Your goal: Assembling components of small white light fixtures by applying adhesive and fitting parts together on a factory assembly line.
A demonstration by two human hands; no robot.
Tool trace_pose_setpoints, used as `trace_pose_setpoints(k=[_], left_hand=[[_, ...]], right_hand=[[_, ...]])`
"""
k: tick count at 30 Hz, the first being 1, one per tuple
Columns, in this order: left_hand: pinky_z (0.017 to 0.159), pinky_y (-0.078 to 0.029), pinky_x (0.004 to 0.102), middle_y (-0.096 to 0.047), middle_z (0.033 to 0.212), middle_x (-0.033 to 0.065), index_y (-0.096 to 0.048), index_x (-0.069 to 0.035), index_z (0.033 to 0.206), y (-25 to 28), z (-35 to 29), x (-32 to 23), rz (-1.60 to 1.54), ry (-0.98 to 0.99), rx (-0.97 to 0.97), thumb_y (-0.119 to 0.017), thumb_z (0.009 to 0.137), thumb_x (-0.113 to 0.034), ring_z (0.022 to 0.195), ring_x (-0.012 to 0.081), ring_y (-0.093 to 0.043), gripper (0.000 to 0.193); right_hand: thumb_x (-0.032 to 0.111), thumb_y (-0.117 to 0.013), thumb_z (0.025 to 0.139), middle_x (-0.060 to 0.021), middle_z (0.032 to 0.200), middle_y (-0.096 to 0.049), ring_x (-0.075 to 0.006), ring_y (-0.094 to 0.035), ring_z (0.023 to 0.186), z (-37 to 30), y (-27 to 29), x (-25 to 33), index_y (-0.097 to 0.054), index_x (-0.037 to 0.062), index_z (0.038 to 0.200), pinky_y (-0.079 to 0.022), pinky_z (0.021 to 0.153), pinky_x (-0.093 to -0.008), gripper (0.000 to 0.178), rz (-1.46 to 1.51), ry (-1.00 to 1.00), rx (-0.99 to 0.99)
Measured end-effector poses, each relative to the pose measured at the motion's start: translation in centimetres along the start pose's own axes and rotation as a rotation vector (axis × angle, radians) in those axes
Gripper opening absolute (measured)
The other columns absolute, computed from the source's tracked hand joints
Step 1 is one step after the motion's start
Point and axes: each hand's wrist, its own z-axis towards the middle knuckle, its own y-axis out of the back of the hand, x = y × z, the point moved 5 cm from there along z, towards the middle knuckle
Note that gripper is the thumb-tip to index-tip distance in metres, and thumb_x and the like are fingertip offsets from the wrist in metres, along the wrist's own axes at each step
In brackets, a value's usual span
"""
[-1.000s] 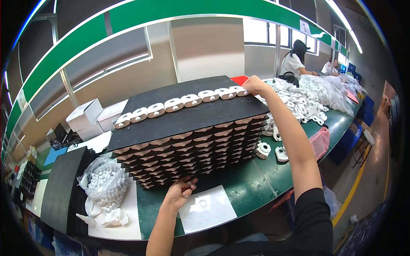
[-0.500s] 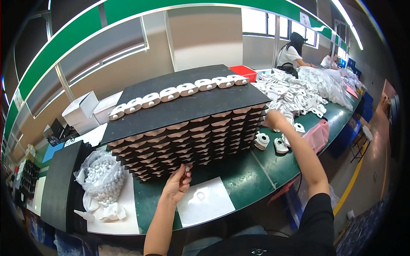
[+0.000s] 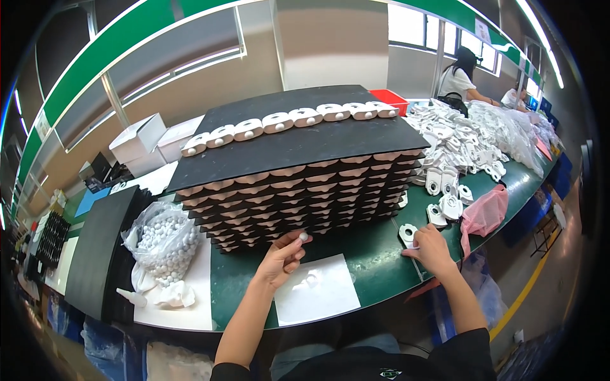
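My left hand (image 3: pixel 283 259) is closed, pinching a small white ball (image 3: pixel 304 237) between thumb and fingertips, just in front of the stack. My right hand (image 3: pixel 433 249) grips the near end of a white plastic part with a round hole (image 3: pixel 407 233), low over the green table (image 3: pixel 379 274). Between the hands and nearer me lies a white paper sheet (image 3: pixel 321 301) with a faint outline on it. The stack of black boards (image 3: pixel 305 151) has rows of white parts between its layers. Along its top board runs a row of similar parts (image 3: pixel 276 122), with white balls at their front edges.
A plastic bag of white balls (image 3: pixel 166 238) sits left, beside black boards (image 3: pixel 101 254) and a small white bottle (image 3: pixel 132 296). A heap of white parts (image 3: pixel 454 136), a pink mesh bag (image 3: pixel 486 213) and a red bin (image 3: pixel 389 100) are right. Another person (image 3: pixel 459 82) works beyond.
My right hand has come from the stack's right end toward me, onto a white plastic part. My left hand still holds the ball. The whole view has shifted slightly.
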Motion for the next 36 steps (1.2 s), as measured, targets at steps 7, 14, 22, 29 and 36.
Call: trace_pose_setpoints(k=[7, 14, 22, 29, 36], left_hand=[[0.037, -0.023, 0.0145, -0.057, 0.092, 0.0072, -0.054, -0.005, 0.096, -0.1, 0.3, 0.2, 0.045, 0.014, 0.051, -0.058, 0.084, -0.021, 0.059, 0.0050, -0.042, 0.021], [0.038, -0.021, 0.0148, -0.055, 0.085, 0.0024, -0.055, -0.008, 0.093, 0.6, 0.5, 0.0, 0.007, -0.009, -0.010, -0.062, 0.080, -0.014, 0.058, 0.0042, -0.040, 0.016], [0.037, -0.022, 0.0151, -0.056, 0.087, 0.0027, -0.056, -0.008, 0.095, 0.7, 0.6, -0.2, -0.048, -0.039, 0.022, -0.059, 0.082, -0.014, 0.058, 0.0047, -0.040, 0.015], [0.037, -0.021, 0.0145, -0.055, 0.086, 0.0021, -0.056, -0.008, 0.094, 0.7, 0.6, 0.0, -0.041, -0.043, 0.025, -0.058, 0.084, -0.020, 0.058, 0.0041, -0.040, 0.016], [0.037, -0.022, 0.0145, -0.056, 0.088, 0.0021, -0.057, -0.008, 0.099, 0.7, 0.6, 0.0, -0.034, -0.058, 0.032, -0.060, 0.081, -0.013, 0.059, 0.0036, -0.040, 0.019]], right_hand=[[-0.003, -0.049, 0.065, -0.0104, 0.068, -0.055, -0.0290, -0.051, 0.073, 1.5, 2.6, 4.4, -0.049, 0.0027, 0.076, -0.043, 0.059, -0.0385, 0.012, -0.056, 0.129, -0.114], [0.006, -0.057, 0.080, -0.0019, 0.075, -0.058, -0.0084, -0.053, 0.066, 2.3, -4.5, 11.8, -0.056, -0.0002, 0.090, -0.045, 0.061, -0.0218, 0.012, 1.225, -0.075, 0.166], [0.007, -0.055, 0.082, -0.0068, 0.073, -0.058, -0.0121, -0.053, 0.063, 1.6, -7.8, 15.6, -0.052, -0.0003, 0.094, -0.043, 0.058, -0.0242, 0.015, 1.191, -0.021, 0.142], [0.007, -0.054, 0.081, -0.0087, 0.074, -0.057, -0.0157, -0.053, 0.062, 1.5, -7.4, 15.8, -0.051, -0.0002, 0.093, -0.042, 0.057, -0.0266, 0.014, 1.081, 0.025, 0.141], [0.003, -0.053, 0.077, -0.0130, 0.074, -0.052, -0.0264, -0.051, 0.065, 1.6, -6.1, 16.5, -0.051, 0.0009, 0.090, -0.041, 0.058, -0.0326, 0.013, 0.948, 0.144, 0.060]])
